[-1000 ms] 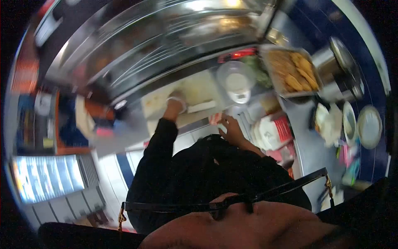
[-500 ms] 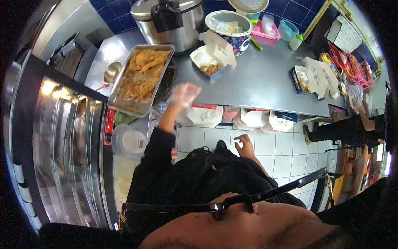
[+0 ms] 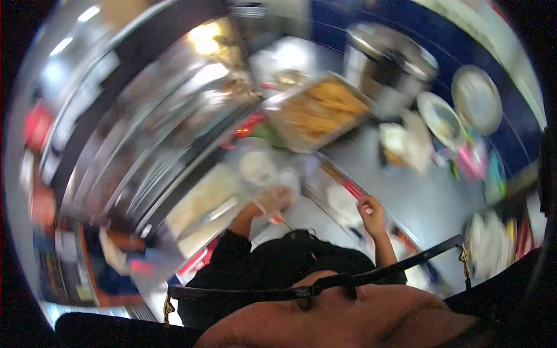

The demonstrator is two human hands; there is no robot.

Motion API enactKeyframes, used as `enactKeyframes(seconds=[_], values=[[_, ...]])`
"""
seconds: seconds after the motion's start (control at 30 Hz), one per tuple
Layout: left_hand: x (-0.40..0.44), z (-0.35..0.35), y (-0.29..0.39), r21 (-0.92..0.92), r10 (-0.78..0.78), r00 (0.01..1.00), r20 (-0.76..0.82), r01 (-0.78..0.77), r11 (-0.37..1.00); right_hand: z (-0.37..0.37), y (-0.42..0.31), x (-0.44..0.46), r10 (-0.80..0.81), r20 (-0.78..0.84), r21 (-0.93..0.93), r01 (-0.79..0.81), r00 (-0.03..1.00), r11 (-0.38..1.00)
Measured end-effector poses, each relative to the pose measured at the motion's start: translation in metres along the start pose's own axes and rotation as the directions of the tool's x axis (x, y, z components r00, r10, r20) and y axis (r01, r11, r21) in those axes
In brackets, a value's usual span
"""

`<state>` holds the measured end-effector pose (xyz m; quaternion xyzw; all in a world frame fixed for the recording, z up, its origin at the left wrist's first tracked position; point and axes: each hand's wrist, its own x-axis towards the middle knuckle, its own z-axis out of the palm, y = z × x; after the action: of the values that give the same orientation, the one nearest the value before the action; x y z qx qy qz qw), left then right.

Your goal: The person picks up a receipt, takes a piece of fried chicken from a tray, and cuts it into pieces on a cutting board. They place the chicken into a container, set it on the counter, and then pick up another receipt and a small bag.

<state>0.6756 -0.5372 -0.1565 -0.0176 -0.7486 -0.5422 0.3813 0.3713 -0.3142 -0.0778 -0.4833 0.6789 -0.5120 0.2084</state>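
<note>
Motion blurs much of the view. My left hand [image 3: 275, 200], in a clear plastic glove, is smeared beside a clear plastic tub [image 3: 258, 168] below the hot cabinet; its fingers cannot be made out. My right hand [image 3: 372, 214] is at the counter's front edge, fingers curled at the red end of a long thin utensil [image 3: 351, 187]. Brownish toward its far end, the utensil points at the metal tray [image 3: 277, 124] of fried food [image 3: 325, 110]; its exact kind is unclear. An open paper food box [image 3: 394, 142] stands on the counter right of the tray.
A glass-fronted hot cabinet [image 3: 151, 133] fills the left. Behind the steel counter [image 3: 418, 191] are a large rice cooker [image 3: 394, 55], an open round tub [image 3: 441, 119] and a pink basket [image 3: 473, 159]. A ladle [image 3: 290, 78] lies beyond the tray.
The view has swung left, bringing the cabinet further in. My left hand has dropped from beside the tray toward the clear tub. My right hand, earlier free, is now at the red-ended utensil.
</note>
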Motion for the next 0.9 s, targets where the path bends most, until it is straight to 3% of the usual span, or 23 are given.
enactKeyframes(seconds=[0.03, 0.07, 0.1, 0.13, 0.17, 0.2, 0.27, 0.3, 0.37, 0.4, 0.43, 0.47, 0.5, 0.53, 0.57, 0.6, 0.63, 0.67, 0.7, 0.77, 0.8, 0.87, 0.9], values=[[-0.021, -0.019, 0.053, 0.366, -0.346, 0.931, 0.114, 0.284, 0.886, 0.025, -0.025, 0.026, -0.096, 0.055, 0.078, 0.092, 0.994, 0.993], [-0.045, -0.032, 0.098, 0.655, -0.694, 0.717, 0.061, 0.496, 0.570, 0.050, -0.057, 0.050, -0.184, 0.101, 0.162, 0.167, 0.978, 0.973], [-0.078, -0.041, 0.130, 0.664, -0.680, 0.730, -0.070, 0.543, 0.514, 0.075, -0.096, 0.069, -0.261, 0.202, 0.242, 0.210, 0.944, 0.947], [-0.112, -0.043, 0.157, 0.599, -0.763, 0.616, -0.195, 0.691, 0.405, 0.105, -0.135, 0.085, -0.335, 0.268, 0.288, 0.257, 0.904, 0.923], [-0.138, -0.052, 0.178, 0.508, -0.830, 0.483, -0.280, 0.808, 0.299, 0.142, -0.176, 0.105, -0.524, 0.271, 0.314, 0.440, 0.808, 0.841], [-0.158, -0.051, 0.211, 0.485, -0.811, 0.476, -0.340, 0.828, 0.282, 0.173, -0.221, 0.115, -0.679, 0.256, 0.333, 0.597, 0.688, 0.730], [-0.191, -0.042, 0.272, 0.220, -0.693, 0.404, -0.597, 0.913, 0.343, 0.232, -0.313, 0.123, -0.877, 0.183, 0.433, 0.764, 0.445, 0.478], [-0.220, -0.042, 0.283, 0.214, -0.687, 0.401, -0.606, 0.914, 0.345, 0.265, -0.349, 0.122, -0.843, 0.178, 0.514, 0.682, 0.508, 0.519], [-0.278, -0.038, 0.292, -0.163, -0.525, 0.301, -0.796, 0.729, 0.665, 0.321, -0.427, 0.110, -0.757, 0.254, 0.823, 0.276, 0.602, 0.496], [-0.310, -0.032, 0.295, -0.151, -0.508, 0.306, -0.805, 0.723, 0.675, 0.345, -0.466, 0.093, -0.718, 0.311, 0.866, 0.125, 0.623, 0.484], [-0.340, -0.029, 0.294, -0.311, -0.531, 0.343, -0.775, 0.524, 0.793, 0.372, -0.498, 0.077, -0.709, 0.401, 0.909, -0.157, 0.580, 0.386], [-0.359, -0.030, 0.295, -0.457, -0.540, 0.390, -0.745, 0.290, 0.841, 0.393, -0.529, 0.060, -0.674, 0.530, 0.846, -0.368, 0.515, 0.385], [-0.363, -0.026, 0.305, -0.452, -0.535, 0.389, -0.750, 0.288, 0.844, 0.419, -0.554, 0.047, -0.611, 0.620, 0.778, -0.492, 0.493, 0.391], [-0.358, -0.017, 0.323, -0.294, -0.480, 0.222, -0.849, 0.558, 0.776, 0.444, -0.579, 0.033, -0.546, 0.569, 0.822, -0.437, 0.615, 0.365], [-0.350, -0.009, 0.341, -0.160, -0.360, 0.084, -0.929, 0.786, 0.597, 0.465, -0.602, 0.021, -0.469, 0.502, 0.861, -0.373, 0.726, 0.345], [-0.342, -0.005, 0.357, -0.158, -0.358, 0.085, -0.930, 0.787, 0.597, 0.476, -0.623, 0.011, -0.384, 0.418, 0.905, -0.338, 0.824, 0.260], [-0.331, -0.006, 0.374, -0.187, -0.356, 0.022, -0.934, 0.819, 0.542, 0.506, -0.641, 0.009, -0.288, 0.191, 0.940, -0.091, 0.938, 0.327], [-0.326, -0.008, 0.380, -0.217, -0.350, -0.039, -0.936, 0.846, 0.487, 0.536, -0.651, 0.012, -0.209, -0.067, 0.897, 0.151, 0.976, 0.415], [-0.333, -0.009, 0.374, -0.255, -0.345, -0.021, -0.938, 0.714, 0.651, 0.548, -0.655, 0.013, -0.207, -0.070, 0.896, 0.152, 0.976, 0.417], [-0.341, -0.012, 0.366, -0.231, -0.329, 0.026, -0.944, 0.660, 0.715, 0.560, -0.659, 0.014, -0.266, 0.171, 0.924, -0.061, 0.949, 0.378], [-0.341, -0.016, 0.365, -0.208, -0.327, 0.052, -0.944, 0.675, 0.708, 0.561, -0.651, 0.011, -0.258, 0.169, 0.923, -0.061, 0.951, 0.380], [-0.336, -0.024, 0.361, -0.180, -0.346, 0.105, -0.932, 0.694, 0.697, 0.524, -0.620, -0.010, -0.602, 0.125, 0.945, 0.091, 0.789, 0.315], [-0.332, -0.026, 0.356, -0.166, -0.359, 0.135, -0.923, 0.702, 0.693, 0.494, -0.600, -0.018, -0.713, 0.295, 0.944, -0.080, 0.637, 0.319]])
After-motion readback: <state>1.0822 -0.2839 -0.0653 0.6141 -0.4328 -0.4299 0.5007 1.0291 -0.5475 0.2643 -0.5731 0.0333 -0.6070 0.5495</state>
